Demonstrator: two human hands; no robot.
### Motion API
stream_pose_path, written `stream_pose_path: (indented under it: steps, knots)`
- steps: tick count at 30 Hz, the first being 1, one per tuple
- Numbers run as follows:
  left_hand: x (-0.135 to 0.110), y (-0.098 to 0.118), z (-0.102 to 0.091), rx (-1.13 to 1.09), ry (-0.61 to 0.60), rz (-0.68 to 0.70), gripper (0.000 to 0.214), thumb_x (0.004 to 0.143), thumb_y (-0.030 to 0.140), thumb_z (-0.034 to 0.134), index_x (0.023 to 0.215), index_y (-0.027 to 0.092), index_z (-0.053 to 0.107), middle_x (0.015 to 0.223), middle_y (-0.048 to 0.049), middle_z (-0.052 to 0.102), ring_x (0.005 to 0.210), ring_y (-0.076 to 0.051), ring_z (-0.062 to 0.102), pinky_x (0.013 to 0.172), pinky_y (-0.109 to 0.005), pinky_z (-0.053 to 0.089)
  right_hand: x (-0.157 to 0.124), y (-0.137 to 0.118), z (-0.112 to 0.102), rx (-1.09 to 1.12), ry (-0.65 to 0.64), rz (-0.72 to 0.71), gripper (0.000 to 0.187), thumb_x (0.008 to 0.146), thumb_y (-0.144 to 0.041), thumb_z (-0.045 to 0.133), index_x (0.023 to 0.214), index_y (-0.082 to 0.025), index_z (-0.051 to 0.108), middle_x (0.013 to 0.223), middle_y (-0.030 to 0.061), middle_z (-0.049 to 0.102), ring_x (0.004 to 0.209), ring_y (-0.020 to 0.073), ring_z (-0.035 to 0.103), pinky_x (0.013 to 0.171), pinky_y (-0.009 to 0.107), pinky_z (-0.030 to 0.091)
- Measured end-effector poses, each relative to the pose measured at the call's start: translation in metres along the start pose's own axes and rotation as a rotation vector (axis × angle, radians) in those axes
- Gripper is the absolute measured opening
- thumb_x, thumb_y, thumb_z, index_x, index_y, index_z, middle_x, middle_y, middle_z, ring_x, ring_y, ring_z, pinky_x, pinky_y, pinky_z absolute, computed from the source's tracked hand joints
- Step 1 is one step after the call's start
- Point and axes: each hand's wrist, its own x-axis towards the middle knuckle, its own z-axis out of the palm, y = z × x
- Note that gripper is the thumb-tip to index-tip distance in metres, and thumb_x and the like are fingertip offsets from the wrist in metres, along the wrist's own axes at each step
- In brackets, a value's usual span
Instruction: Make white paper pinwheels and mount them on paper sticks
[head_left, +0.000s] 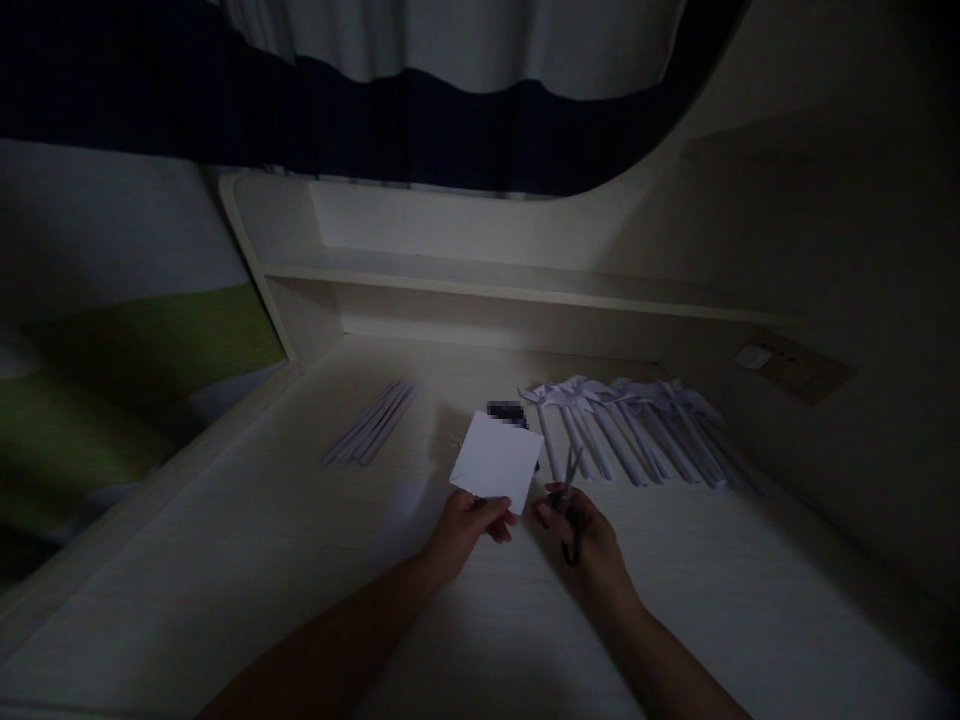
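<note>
My left hand (476,520) grips a square sheet of white paper (496,460) by its near edge, thumb on top. A short slit or crease shows near the sheet's left corner. In my right hand (589,535) is a pair of dark-handled scissors (571,485), its blades slightly apart and pointing away from me. The blades are to the right of the paper and do not touch it. Behind the sheet lies a dark object (507,411), partly hidden and blurred out. Another pale sheet (409,515) appears to lie flat on the desk, left of my left hand.
Several paper pinwheels on white sticks (626,430) lie in a row at the right. A bundle of rolled paper sticks (371,422) rests at the left. A shelf (487,275) runs along the back of the desk (480,630), below a curtain (465,120).
</note>
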Motion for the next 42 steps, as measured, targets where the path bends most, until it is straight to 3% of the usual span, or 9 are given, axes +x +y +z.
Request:
stream_pose_path:
  steps: [4, 7, 16, 34, 42]
  knots:
    - [0.000, 0.006, -0.004, -0.030, 0.139, 0.096, 0.029, 0.067, 0.035, 0.060, 0.058, 0.008, 0.062, 0.057, -0.0055, 0.062, 0.045, -0.009, 0.051, 0.047, -0.021, 0.038, -0.004, 0.000, 0.002, -0.171, -0.266, 0.109, 0.038, 0.060, -0.036, 0.068, 0.091, -0.016, 0.058, 0.071, 0.0024, 0.062, 0.061, 0.0146, 0.055, 0.062, 0.030, 0.044]
    - [0.000, 0.007, -0.005, -0.025, 0.194, 0.109, 0.029, 0.066, 0.037, 0.061, 0.059, 0.009, 0.064, 0.058, -0.0051, 0.063, 0.046, -0.010, 0.050, 0.048, -0.022, 0.038, -0.007, 0.002, 0.003, -0.216, -0.373, 0.132, 0.039, 0.062, -0.040, 0.065, 0.092, -0.016, 0.059, 0.069, 0.0022, 0.062, 0.054, 0.0134, 0.053, 0.055, 0.029, 0.044]
    - [0.000, 0.005, -0.006, 0.040, 0.200, 0.099, 0.032, 0.067, 0.039, 0.059, 0.064, 0.008, 0.066, 0.054, -0.0061, 0.063, 0.047, -0.011, 0.053, 0.049, -0.022, 0.039, -0.011, -0.003, 0.007, -0.255, -0.434, 0.124, 0.037, 0.065, -0.038, 0.062, 0.095, -0.016, 0.060, 0.066, 0.0006, 0.058, 0.050, 0.0102, 0.049, 0.048, 0.025, 0.042]
    - [0.002, 0.003, -0.006, 0.068, 0.175, 0.082, 0.033, 0.067, 0.040, 0.059, 0.064, 0.009, 0.067, 0.059, -0.0080, 0.065, 0.047, -0.012, 0.053, 0.048, -0.022, 0.040, -0.007, 0.007, 0.003, -0.221, -0.401, 0.172, 0.033, 0.062, -0.037, 0.065, 0.089, -0.019, 0.061, 0.064, -0.0002, 0.060, 0.048, 0.0097, 0.048, 0.043, 0.022, 0.039]
    - [-0.001, 0.008, -0.004, 0.053, 0.202, 0.064, 0.031, 0.065, 0.038, 0.060, 0.064, 0.008, 0.066, 0.061, -0.0081, 0.066, 0.046, -0.011, 0.052, 0.049, -0.022, 0.041, -0.012, 0.004, 0.004, -0.261, -0.342, 0.134, 0.034, 0.063, -0.040, 0.063, 0.088, -0.017, 0.062, 0.052, -0.0042, 0.051, 0.036, 0.0053, 0.036, 0.036, 0.020, 0.031]
